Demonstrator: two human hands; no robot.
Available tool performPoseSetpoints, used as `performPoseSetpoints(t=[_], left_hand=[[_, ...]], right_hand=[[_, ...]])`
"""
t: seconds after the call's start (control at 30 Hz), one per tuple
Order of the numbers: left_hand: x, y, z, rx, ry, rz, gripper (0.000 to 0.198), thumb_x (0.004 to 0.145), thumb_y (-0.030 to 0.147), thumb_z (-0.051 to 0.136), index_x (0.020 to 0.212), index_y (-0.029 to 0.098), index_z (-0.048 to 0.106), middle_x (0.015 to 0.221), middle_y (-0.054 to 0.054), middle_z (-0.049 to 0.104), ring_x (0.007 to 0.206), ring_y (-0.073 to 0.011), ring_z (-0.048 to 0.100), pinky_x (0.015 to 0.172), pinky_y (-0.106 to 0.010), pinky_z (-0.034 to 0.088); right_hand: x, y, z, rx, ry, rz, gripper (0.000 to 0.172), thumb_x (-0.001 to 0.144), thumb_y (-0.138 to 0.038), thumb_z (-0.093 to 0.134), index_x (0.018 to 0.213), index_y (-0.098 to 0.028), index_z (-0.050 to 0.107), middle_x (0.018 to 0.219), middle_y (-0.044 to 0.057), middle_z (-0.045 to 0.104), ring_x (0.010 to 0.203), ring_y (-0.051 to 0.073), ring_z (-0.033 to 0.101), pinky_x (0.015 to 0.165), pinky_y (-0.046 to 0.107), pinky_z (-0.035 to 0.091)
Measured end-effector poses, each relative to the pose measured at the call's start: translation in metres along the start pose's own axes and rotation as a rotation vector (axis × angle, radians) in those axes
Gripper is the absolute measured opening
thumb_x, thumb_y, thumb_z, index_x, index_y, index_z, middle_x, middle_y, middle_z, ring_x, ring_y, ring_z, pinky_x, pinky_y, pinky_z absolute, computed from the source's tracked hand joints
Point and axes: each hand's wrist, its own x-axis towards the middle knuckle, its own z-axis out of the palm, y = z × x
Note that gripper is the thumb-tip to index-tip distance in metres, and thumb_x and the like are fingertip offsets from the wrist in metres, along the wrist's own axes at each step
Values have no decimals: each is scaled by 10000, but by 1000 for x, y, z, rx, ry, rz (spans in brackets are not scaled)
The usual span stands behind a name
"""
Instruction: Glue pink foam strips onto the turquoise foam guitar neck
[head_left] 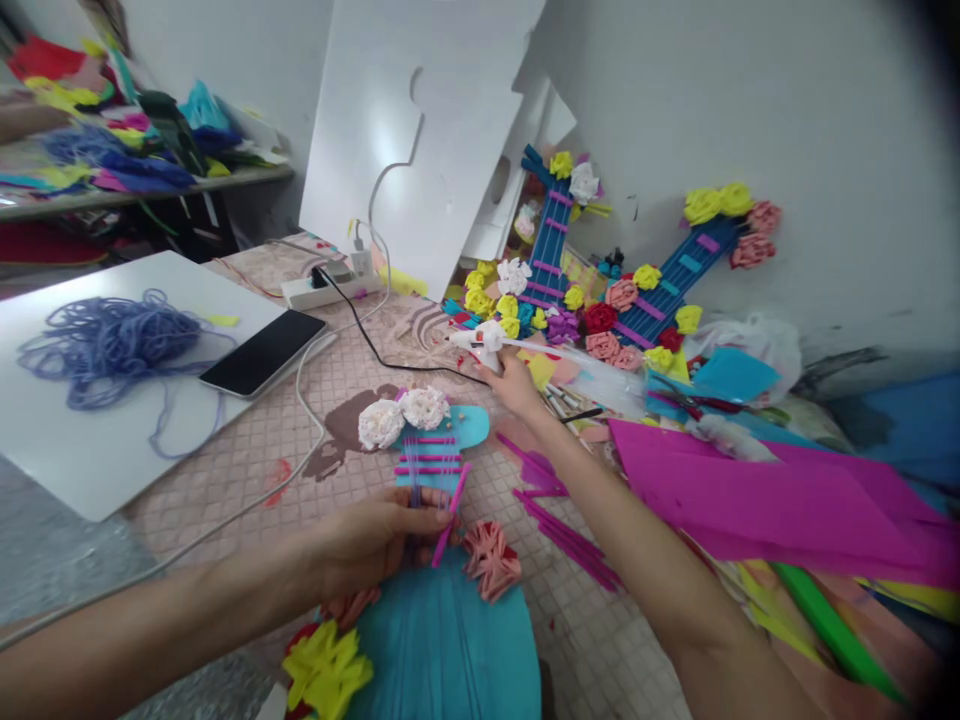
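My left hand [409,525] pinches a thin magenta paper stick [452,515] over the neck of a teal paper guitar [450,640]. Purple yarn strings run along the guitar, and several magenta strips cross its neck. White paper flowers [405,415] sit at the guitar's head, a pink flower [491,560] and a yellow flower [328,670] on its body. Farther off to the right, my right hand [511,380] is closed on a white glue gun [484,342], its nozzle pointing left.
Blue yarn [120,345] and a black phone [264,352] lie on a white board [67,450] at left. A cable and power strip [322,288] are behind. Two decorated guitars [667,285] lean on the wall. Magenta sticks [570,540] and magenta paper [772,500] lie right.
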Motion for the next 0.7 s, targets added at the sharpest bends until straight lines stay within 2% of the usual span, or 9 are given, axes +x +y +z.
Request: performPoseSetpoints(t=[0.1, 0.2, 0.43, 0.57, 0.7], left_hand=[[1, 0, -1, -2, -18, 10, 168, 670, 126, 770, 736, 122, 615, 649, -1, 636, 544, -79, 560, 548, -185, 423], [1, -1, -2, -5, -19, 7, 166, 672, 118, 766, 750, 122, 620, 646, -2, 637, 540, -80, 563, 548, -183, 428], [-1, 0, 1, -11, 29, -19, 154, 694, 93, 739, 757, 130, 604, 652, 1, 634, 550, -84, 578, 559, -186, 444], [-2, 1, 2, -9, 15, -18, 161, 691, 106, 747, 756, 131, 602, 649, 3, 631, 549, -80, 573, 556, -183, 437], [-3, 1, 2, -7, 11, -20, 171, 681, 121, 760, 751, 131, 604, 652, 6, 638, 547, -82, 576, 569, -193, 438]], right_hand=[[2, 2, 7, -25, 14, -22, 286, 753, -248, 604, 1024, -157, 611, 1019, 116, 681, 972, 295, 608, 885, 438, 443], [0, 3, 4, -23, 21, -47, 336, 757, -279, 623, 1071, -165, 592, 1088, 124, 653, 1032, 290, 582, 919, 435, 431], [-12, 5, -7, 8, 16, -70, 341, 780, -318, 610, 1090, -186, 550, 1107, 102, 615, 984, 237, 586, 864, 380, 461], [-15, 5, -5, -30, -16, -114, 234, 814, -339, 583, 999, -196, 574, 997, 70, 636, 964, 223, 567, 869, 361, 436], [-11, 4, -4, -55, -21, -128, 173, 857, -293, 503, 948, -173, 587, 983, 97, 641, 979, 242, 555, 895, 382, 399]])
